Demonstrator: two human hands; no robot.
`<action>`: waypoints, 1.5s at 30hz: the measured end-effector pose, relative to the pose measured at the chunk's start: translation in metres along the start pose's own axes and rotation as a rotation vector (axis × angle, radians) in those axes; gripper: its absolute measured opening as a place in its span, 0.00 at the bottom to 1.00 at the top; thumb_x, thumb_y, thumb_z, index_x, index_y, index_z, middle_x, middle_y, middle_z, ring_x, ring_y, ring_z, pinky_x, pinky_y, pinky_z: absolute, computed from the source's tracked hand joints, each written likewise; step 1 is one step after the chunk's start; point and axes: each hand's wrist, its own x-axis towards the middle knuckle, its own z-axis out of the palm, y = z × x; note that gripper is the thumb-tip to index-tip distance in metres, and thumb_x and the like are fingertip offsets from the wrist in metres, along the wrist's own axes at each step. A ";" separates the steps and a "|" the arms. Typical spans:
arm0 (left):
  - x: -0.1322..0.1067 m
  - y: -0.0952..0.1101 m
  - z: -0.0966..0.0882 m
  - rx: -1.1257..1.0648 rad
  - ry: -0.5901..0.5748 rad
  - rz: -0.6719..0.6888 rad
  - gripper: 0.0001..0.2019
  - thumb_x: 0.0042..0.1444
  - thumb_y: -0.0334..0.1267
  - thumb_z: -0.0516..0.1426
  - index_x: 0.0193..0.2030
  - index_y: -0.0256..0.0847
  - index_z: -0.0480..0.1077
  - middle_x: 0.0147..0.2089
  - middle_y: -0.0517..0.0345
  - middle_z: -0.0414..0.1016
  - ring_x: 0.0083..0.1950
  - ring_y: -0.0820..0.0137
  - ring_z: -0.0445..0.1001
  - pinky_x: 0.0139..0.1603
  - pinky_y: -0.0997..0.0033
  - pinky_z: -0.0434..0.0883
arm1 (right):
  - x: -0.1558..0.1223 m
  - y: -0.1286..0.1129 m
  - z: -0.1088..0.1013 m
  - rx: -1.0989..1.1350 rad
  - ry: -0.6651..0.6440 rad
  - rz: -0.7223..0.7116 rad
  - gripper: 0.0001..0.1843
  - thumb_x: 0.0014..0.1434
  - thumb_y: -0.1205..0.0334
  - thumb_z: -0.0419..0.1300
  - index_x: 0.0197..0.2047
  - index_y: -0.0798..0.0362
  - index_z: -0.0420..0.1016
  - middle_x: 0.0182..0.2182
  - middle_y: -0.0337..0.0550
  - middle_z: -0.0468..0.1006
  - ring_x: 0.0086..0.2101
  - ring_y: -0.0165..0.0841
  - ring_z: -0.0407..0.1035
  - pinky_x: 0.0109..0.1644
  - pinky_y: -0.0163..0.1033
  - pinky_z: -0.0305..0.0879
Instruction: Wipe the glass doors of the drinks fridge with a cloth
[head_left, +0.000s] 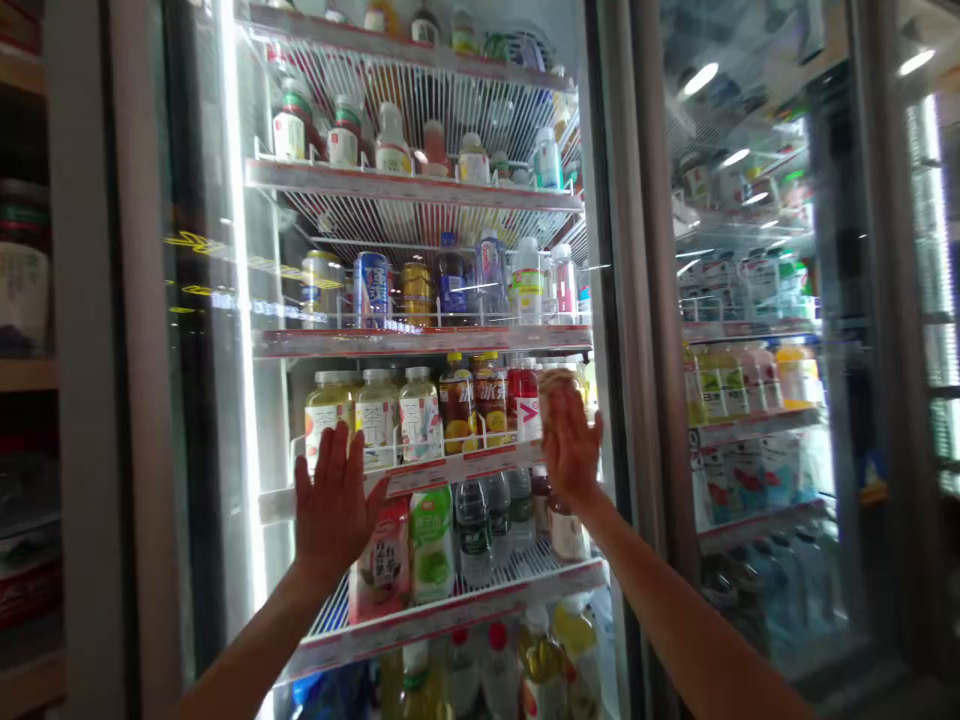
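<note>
Forearms, bare, reach up from the bottom corners of the view, the left forearm [247, 642] and right forearm [675, 622] angling in toward a glass cooler door [202, 245]. Both hands are open and well apart, palms forward and fingers raised. The left hand [334, 505] sits in front of the door's middle, and the right hand [571, 450] sits nearer the door's right edge. Neither hand clearly holds anything. They seem to press on the glass, though contact is hard to confirm.

Behind the door, the left hand overlaps a row of pale tea bottles [377, 415] and a shelf edge [405, 480]. The right hand is nearest a red-labelled bottle [525, 405] and partly covers a round, pale bottle top [559, 392]. Below the hands stand a green-labelled bottle [432, 545] and clear water bottles [475, 535]. Above them, cans [371, 290] line the next shelf up.

The door appears shut, and no bottle is in either hand, with the shelves behind it well stocked. To the door's right is a second cooler door [750, 250]. To its left stand wooden shelves [22, 375].
</note>
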 end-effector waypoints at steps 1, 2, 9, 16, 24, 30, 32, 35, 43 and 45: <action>-0.001 0.001 0.001 0.005 0.001 0.002 0.35 0.61 0.44 0.48 0.69 0.42 0.33 0.70 0.43 0.42 0.71 0.57 0.42 0.67 0.45 0.43 | 0.005 0.021 0.001 -0.032 0.067 0.117 0.30 0.62 0.65 0.43 0.68 0.52 0.46 0.62 0.54 0.60 0.63 0.41 0.51 0.63 0.59 0.46; -0.002 0.001 0.001 0.008 0.002 0.005 0.35 0.61 0.44 0.48 0.69 0.41 0.33 0.70 0.43 0.42 0.71 0.57 0.41 0.67 0.44 0.42 | 0.014 0.037 0.003 -0.049 0.112 0.215 0.30 0.62 0.64 0.42 0.67 0.54 0.47 0.62 0.56 0.60 0.62 0.43 0.52 0.61 0.60 0.48; 0.012 -0.003 -0.005 0.034 0.030 0.028 0.34 0.59 0.44 0.51 0.69 0.41 0.40 0.68 0.41 0.50 0.69 0.55 0.48 0.66 0.47 0.47 | 0.079 -0.024 0.025 -0.011 0.024 0.019 0.30 0.62 0.62 0.44 0.67 0.50 0.48 0.64 0.48 0.56 0.65 0.41 0.46 0.63 0.58 0.47; 0.092 -0.036 -0.015 0.034 0.060 -0.132 0.32 0.61 0.51 0.44 0.66 0.32 0.49 0.69 0.35 0.47 0.69 0.48 0.47 0.64 0.41 0.48 | 0.087 0.021 0.016 -0.034 0.056 0.090 0.30 0.62 0.64 0.42 0.68 0.51 0.46 0.63 0.51 0.58 0.63 0.41 0.49 0.63 0.60 0.45; 0.097 -0.041 -0.001 0.043 0.097 -0.124 0.33 0.61 0.51 0.44 0.67 0.31 0.48 0.69 0.34 0.44 0.71 0.51 0.41 0.66 0.43 0.45 | 0.112 -0.013 0.026 0.009 -0.033 -0.201 0.30 0.63 0.63 0.43 0.68 0.50 0.45 0.65 0.46 0.56 0.65 0.37 0.44 0.65 0.54 0.44; 0.097 -0.042 -0.003 0.087 0.077 -0.116 0.33 0.62 0.52 0.41 0.66 0.28 0.49 0.69 0.32 0.44 0.70 0.50 0.41 0.65 0.43 0.47 | 0.131 0.031 0.016 -0.001 0.030 0.185 0.29 0.62 0.62 0.41 0.67 0.55 0.49 0.64 0.54 0.55 0.63 0.44 0.49 0.63 0.62 0.44; 0.097 -0.043 -0.002 0.095 0.078 -0.118 0.33 0.62 0.51 0.41 0.66 0.27 0.49 0.69 0.31 0.44 0.71 0.50 0.41 0.65 0.43 0.46 | 0.150 0.037 0.020 -0.010 0.089 0.345 0.30 0.62 0.62 0.40 0.66 0.58 0.50 0.64 0.58 0.55 0.63 0.48 0.48 0.60 0.66 0.45; 0.097 -0.044 -0.003 0.103 0.068 -0.114 0.33 0.62 0.52 0.41 0.66 0.27 0.50 0.69 0.31 0.44 0.70 0.50 0.41 0.65 0.43 0.47 | 0.163 0.006 0.030 -0.006 0.043 0.170 0.30 0.62 0.62 0.41 0.67 0.55 0.48 0.65 0.54 0.53 0.65 0.45 0.45 0.63 0.63 0.44; 0.098 -0.047 -0.009 0.105 0.019 -0.107 0.32 0.62 0.51 0.39 0.64 0.27 0.53 0.68 0.31 0.47 0.70 0.49 0.44 0.63 0.42 0.52 | 0.164 0.014 0.017 -0.039 -0.058 0.071 0.29 0.61 0.63 0.42 0.66 0.55 0.51 0.65 0.51 0.54 0.64 0.42 0.48 0.64 0.61 0.44; 0.097 -0.046 -0.009 0.112 0.015 -0.111 0.32 0.62 0.51 0.39 0.65 0.28 0.52 0.68 0.33 0.46 0.70 0.50 0.43 0.63 0.42 0.51 | 0.183 0.030 0.017 -0.055 0.013 0.302 0.29 0.61 0.63 0.41 0.65 0.60 0.52 0.64 0.58 0.55 0.63 0.47 0.49 0.61 0.66 0.45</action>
